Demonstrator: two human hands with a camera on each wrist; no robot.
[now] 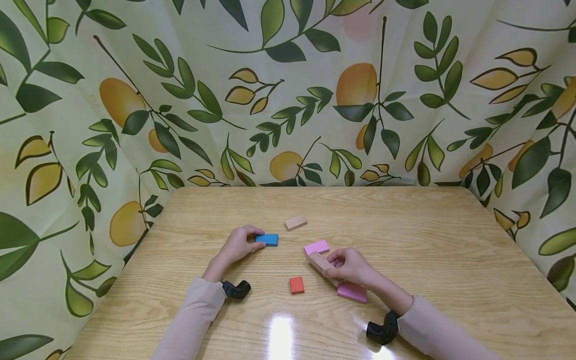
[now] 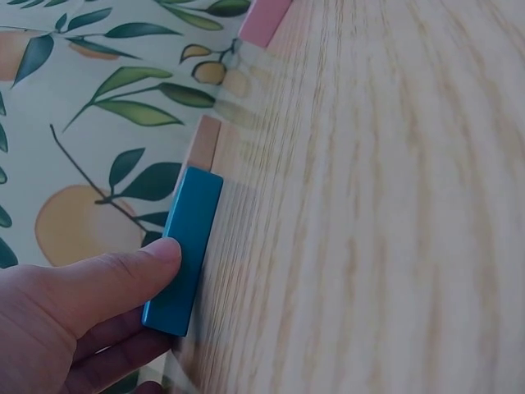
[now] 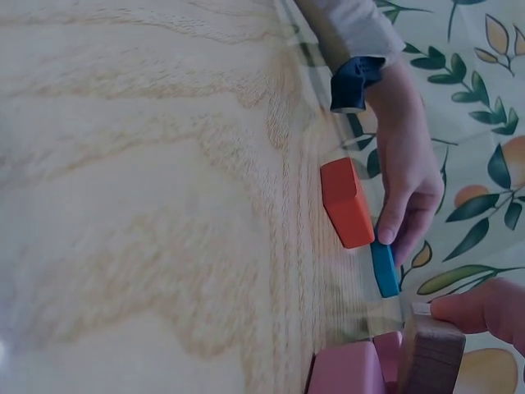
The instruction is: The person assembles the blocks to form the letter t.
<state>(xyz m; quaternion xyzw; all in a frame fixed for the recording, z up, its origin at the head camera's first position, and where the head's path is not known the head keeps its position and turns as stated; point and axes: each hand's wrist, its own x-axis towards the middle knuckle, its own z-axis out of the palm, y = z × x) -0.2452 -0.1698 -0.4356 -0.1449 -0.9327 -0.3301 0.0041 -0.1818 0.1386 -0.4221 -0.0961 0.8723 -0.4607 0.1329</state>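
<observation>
Two sleeves [image 1: 193, 315] [image 1: 443, 330], two pink blocks [image 1: 317, 247] [image 1: 352, 293], two tan [image 1: 318, 261] [image 1: 295, 223], one red [image 1: 297, 285], one blue [image 1: 270, 240]

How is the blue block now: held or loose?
Held: the left hand pinches the blue block between thumb and fingers.

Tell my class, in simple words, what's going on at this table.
A person's left grip pinches one end of a blue block. Their right grip holds a wooden block close to a farther pink block and a nearer pink block; whether it touches them is hard to tell. On the table, a red block and another wooden block lie untouched.
</observation>
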